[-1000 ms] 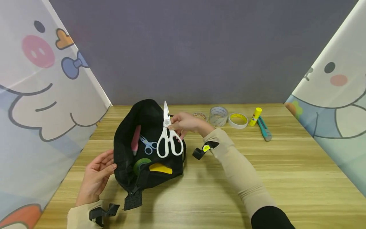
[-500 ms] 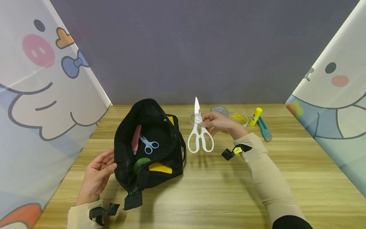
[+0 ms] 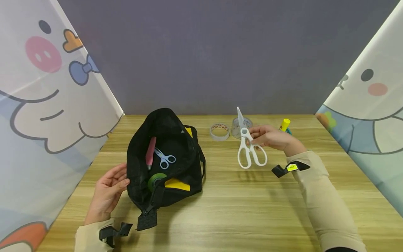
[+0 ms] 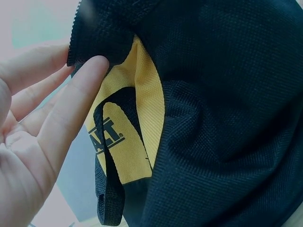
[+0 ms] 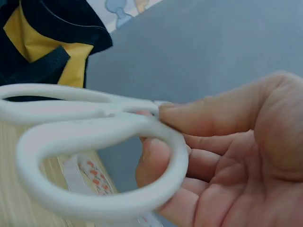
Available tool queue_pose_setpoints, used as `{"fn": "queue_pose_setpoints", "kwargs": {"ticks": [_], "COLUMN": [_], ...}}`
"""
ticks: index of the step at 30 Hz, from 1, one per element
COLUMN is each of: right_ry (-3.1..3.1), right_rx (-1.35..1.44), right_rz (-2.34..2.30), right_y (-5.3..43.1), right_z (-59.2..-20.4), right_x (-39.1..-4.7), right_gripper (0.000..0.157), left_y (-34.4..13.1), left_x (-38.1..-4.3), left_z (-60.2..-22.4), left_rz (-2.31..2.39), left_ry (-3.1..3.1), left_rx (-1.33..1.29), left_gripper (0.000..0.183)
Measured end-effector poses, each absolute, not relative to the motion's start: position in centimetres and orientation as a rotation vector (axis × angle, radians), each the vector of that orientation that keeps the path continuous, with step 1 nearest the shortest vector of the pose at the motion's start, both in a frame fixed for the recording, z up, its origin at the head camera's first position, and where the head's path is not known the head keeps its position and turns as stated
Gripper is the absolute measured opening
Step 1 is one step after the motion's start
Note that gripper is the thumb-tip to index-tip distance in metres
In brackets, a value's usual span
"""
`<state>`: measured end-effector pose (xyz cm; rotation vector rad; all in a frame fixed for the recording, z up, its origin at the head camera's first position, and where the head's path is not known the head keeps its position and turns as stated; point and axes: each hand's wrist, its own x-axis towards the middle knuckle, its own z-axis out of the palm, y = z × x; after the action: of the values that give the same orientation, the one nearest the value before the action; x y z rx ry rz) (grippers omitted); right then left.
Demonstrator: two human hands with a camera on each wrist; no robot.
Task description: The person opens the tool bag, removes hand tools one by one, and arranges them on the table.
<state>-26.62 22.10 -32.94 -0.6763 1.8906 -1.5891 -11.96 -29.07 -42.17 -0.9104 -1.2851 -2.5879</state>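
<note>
The right hand (image 3: 270, 137) I follow from afar pinches the white scissors (image 3: 244, 133) between thumb and fingers, apparently above the table (image 3: 226, 217), gripping at 3 o'clock of the pivot; the blades point between 11 and 12, the handle loops past 5. The left hand (image 3: 108, 191), well apart near 8, pinches the rim of the gaping black bag (image 3: 134, 171). A clear tape roll (image 3: 235, 131) shows behind the blades, a white tape roll (image 3: 219, 137) sits at 9, and a partly hidden yellow glue stick (image 3: 284, 124) lies beyond the right hand at 2.
</note>
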Motion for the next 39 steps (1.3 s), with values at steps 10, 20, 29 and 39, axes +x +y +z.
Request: {"fn": "queue_pose_setpoints", "kwargs": {"ticks": [10, 20, 29, 39], "right_ry": [1.816, 1.839, 1.97, 2.059], "right_rx": [-0.743, -0.553, -0.171, 0.027], "right_rz": [-1.67, -1.875, -2.116, -2.097], "right_y": [28.6, 35.8, 40.9, 45.0], "right_z": [-32.6, -31.2, -32.5, -35.1], "right_x": [-25.5, -24.6, -24.0, -24.1], "right_gripper": [0.038, 0.047, 0.045, 0.044], "left_y": [-29.0, -28.9, -28.9, -28.7], "left_x": [-12.0, -12.0, -11.9, -12.0], "left_z": [-42.2, -42.4, -42.4, -42.1], "left_rz": [-2.584, -2.583, -2.57, -2.568], "left_ry": [-1.291, -1.29, -1.303, -1.318], "left_rx": [-0.93, -0.938, -0.945, -0.917], "left_gripper": [0.049, 0.049, 0.049, 0.049]}}
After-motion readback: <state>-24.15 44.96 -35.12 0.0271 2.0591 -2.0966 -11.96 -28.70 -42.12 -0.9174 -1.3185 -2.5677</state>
